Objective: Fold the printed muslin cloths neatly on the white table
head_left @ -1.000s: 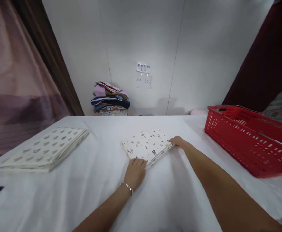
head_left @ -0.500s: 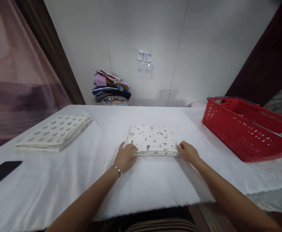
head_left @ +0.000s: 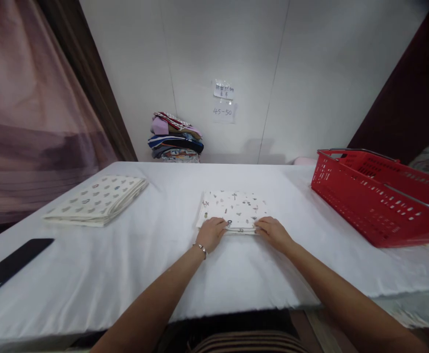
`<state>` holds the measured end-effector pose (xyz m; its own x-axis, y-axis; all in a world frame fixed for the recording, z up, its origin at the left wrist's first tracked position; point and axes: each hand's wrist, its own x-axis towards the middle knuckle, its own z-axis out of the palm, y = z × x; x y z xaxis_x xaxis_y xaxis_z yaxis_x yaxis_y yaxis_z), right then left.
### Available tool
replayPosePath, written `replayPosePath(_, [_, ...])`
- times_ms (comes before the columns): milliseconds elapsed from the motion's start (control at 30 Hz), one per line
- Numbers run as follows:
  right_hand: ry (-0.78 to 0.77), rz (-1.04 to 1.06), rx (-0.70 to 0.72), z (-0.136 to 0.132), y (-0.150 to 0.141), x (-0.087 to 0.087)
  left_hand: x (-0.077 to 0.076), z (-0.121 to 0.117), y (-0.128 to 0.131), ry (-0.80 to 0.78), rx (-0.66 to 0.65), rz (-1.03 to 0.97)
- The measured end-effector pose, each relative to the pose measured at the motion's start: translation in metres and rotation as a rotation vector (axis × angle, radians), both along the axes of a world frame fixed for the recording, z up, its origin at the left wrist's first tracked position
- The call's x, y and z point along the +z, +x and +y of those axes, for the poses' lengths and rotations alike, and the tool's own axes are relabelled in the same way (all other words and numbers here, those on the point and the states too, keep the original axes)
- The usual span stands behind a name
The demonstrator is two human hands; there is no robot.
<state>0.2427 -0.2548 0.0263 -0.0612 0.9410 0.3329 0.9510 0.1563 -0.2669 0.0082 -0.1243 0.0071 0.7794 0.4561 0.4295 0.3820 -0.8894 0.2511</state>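
Hanging at the far left, a mauve-pink fabric curtain (head_left: 41,113) and a dark brown curtain (head_left: 93,78) border a table draped in wrinkled white cloth (head_left: 155,255). A flat, glossy black slab (head_left: 14,264) lies near its left side, with a folded cream cloth printed with grey motifs (head_left: 100,198) beyond it. Against the pale panelled wall (head_left: 185,54), behind the table's far edge, rises a stack of folded multicoloured fabrics (head_left: 176,139); handwritten white paper notes (head_left: 223,112) are stuck to its right.

Near the middle, the person's left hand (head_left: 211,234), fingers together, covers the near-left corner of a folded white cloth with small scattered prints (head_left: 232,208). The right hand (head_left: 273,231) touches its near-right corner; whether either hand pinches the layers cannot be told. Farther right stands a long red perforated plastic basket (head_left: 372,211), before a dark maroon drape (head_left: 394,88).

As for edges, bare tabletop separates the cream cloth from the printed one, and more separates the right hand from the basket. The printed cloth lies flat, well back from the table's near edge.
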Motion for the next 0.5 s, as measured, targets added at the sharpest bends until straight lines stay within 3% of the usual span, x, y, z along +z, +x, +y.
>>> replayPosePath(333, [0.104,-0.033,0.006,-0.0005,-0.0012,-0.0065,0.0034,0.0,0.0006,-0.008,0.013,-0.009])
replayPosePath(500, [0.08,-0.054,0.035,0.0038,-0.0058,-0.0094,0.0,-0.0019,0.0015,0.009,0.027,-0.031])
